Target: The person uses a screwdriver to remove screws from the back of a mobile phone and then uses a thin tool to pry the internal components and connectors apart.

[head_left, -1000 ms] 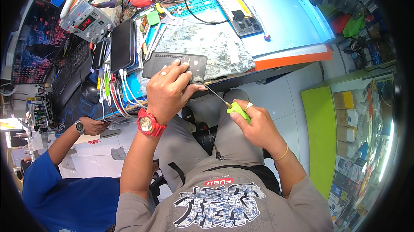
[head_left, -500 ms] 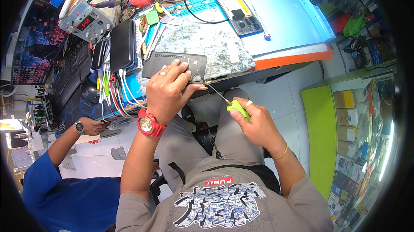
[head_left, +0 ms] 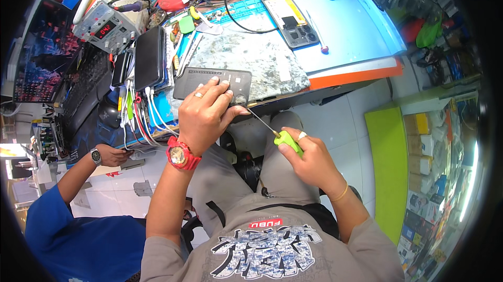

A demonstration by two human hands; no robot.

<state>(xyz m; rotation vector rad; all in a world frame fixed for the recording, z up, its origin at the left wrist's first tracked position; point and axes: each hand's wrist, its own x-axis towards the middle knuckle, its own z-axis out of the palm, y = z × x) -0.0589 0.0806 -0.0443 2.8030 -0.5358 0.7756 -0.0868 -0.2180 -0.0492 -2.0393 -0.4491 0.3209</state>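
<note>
A flat dark phone back cover [head_left: 209,76], with a camera ring near one corner, lies at the front edge of the mottled stone-look slab [head_left: 249,46]. My left hand [head_left: 207,108] grips its near side, with the fingers laid on top and the thumb by the near right corner. In my right hand [head_left: 310,159] is a slim metal-shafted tool [head_left: 287,141] with a bright green handle. Its shaft slants up to that corner beside my left thumb; the tip is too small to make out.
Behind lies an opened phone [head_left: 291,20] beside a thin pen-like tool [head_left: 317,30] on a light blue mat [head_left: 346,30]. White cables [head_left: 152,109], a black phone [head_left: 149,56] and a power supply [head_left: 107,30] crowd the left. A co-worker's hand [head_left: 112,155] is at lower left.
The green handle and my right hand have shifted slightly down toward me. My left hand stays on the cover, and the whole view has moved a little.
</note>
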